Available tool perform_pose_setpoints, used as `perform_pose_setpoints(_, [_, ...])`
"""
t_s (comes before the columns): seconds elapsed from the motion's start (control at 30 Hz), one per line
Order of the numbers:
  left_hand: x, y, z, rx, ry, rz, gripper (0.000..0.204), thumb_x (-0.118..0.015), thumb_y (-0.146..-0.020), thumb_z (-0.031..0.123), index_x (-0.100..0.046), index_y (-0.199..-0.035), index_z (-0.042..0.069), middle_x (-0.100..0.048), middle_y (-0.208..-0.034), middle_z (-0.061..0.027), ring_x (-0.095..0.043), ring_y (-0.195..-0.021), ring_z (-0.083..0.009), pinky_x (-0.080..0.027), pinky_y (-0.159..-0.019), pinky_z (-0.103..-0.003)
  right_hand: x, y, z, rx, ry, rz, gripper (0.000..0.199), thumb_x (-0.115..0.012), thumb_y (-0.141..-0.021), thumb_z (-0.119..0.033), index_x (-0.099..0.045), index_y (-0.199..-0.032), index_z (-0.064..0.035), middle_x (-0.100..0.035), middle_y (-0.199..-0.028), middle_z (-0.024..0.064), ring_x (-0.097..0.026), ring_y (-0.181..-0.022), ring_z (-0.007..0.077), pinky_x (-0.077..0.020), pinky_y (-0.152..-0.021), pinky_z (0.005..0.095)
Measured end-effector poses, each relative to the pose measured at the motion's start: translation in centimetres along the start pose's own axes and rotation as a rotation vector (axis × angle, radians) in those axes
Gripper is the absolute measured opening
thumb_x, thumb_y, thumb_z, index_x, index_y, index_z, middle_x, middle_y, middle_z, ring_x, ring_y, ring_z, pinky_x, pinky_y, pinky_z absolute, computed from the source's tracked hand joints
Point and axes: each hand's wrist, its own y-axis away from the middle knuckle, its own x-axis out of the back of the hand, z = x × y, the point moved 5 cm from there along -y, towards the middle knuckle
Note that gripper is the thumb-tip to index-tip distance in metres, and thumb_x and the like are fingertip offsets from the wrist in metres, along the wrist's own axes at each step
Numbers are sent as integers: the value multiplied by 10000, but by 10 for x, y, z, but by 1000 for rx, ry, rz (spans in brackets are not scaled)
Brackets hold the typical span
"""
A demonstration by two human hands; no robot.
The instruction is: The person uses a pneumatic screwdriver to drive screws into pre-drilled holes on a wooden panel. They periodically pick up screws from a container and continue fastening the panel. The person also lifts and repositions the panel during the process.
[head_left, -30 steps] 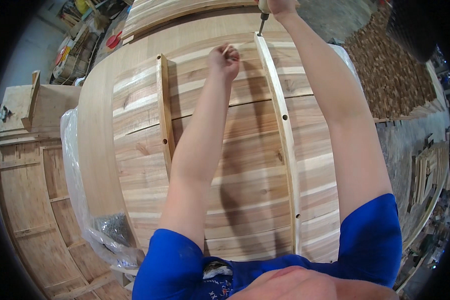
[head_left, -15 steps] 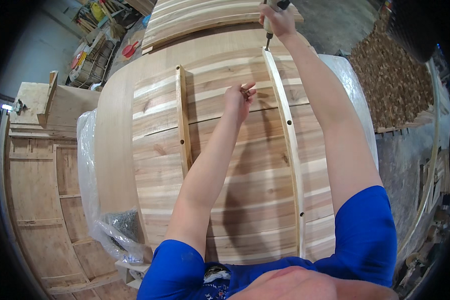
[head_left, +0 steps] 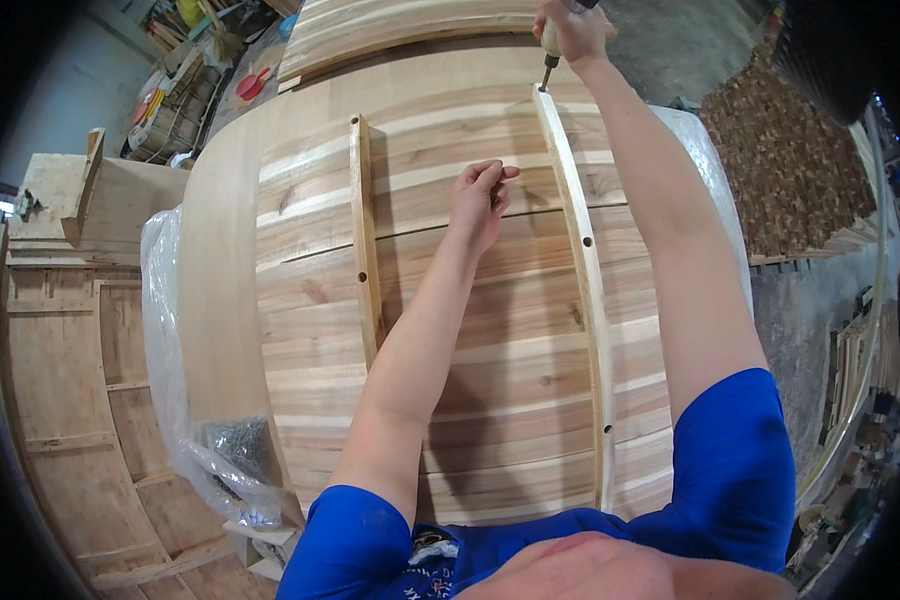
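Note:
At the far end of the right-hand wooden strip (head_left: 575,205), my right hand (head_left: 578,38) grips a power screwdriver (head_left: 551,42). Its bit points down at the hole in the strip's far tip. My left hand (head_left: 482,200) hovers over the slatted wooden panel (head_left: 490,330), left of that strip, its fingers curled together; what they hold is hidden. A second wooden strip (head_left: 362,225) runs along the panel's left part, partly behind my left forearm. Dark holes show along both strips.
A plastic bag of screws (head_left: 238,448) lies at the near left edge, beside clear wrapping (head_left: 162,290). Another slatted panel (head_left: 410,38) rests across the far end. Wooden crating (head_left: 60,380) stands left; stacked small wood pieces (head_left: 785,150) fill the far right.
My left fingers have curled in, covering the small items that showed between them. The screwdriver stays at the strip's far end. The whole view has shifted slightly.

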Motion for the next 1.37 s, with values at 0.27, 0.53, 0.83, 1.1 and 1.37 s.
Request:
perform_pose_setpoints(0.27, [-8,19,11,133,-9,3,133,-583,-872,139,-546,-985,79,-592,-828,-24,-375,-526,-35,-274,-443,-179,16,9,-33,92,-127,144,216,-615,-784,-220,-562,-848,-20,-554,-605,56,-566,-523,160,-449,-500,287])
perform_pose_setpoints(0.53, [-50,134,52,121,338,-186,102,-544,-906,190,-565,-919,91,-559,-723,30,-344,-487,-32,-232,-415,-182,-2,169,-197,96,-683,-7,377,-557,-787,-295,-452,-1061,-59,-488,-656,66,-489,-620,165,-413,-625,341])
perform_pose_setpoints(0.83, [-67,317,59,71,189,-192,82,-517,-907,141,-568,-896,78,-555,-684,3,-348,-449,-28,-237,-380,-174,21,296,-360,214,-769,150,436,-544,-790,-397,-401,-1047,-76,-485,-663,69,-491,-613,205,-407,-636,382])
perform_pose_setpoints(1.1, [-55,462,77,44,106,-245,139,-514,-920,199,-546,-854,81,-533,-693,12,-340,-451,-24,-244,-381,-177,-1,373,-456,277,-958,17,446,-521,-807,-376,-403,-1116,-77,-501,-726,86,-503,-684,221,-403,-678,395])
perform_pose_setpoints(1.37, [-31,544,100,-81,236,-226,185,-513,-927,246,-559,-894,71,-539,-699,15,-375,-465,-52,-266,-376,-209,-52,414,-501,389,-967,-120,486,-487,-815,-419,-421,-1167,-91,-523,-763,77,-514,-713,218,-401,-709,423])
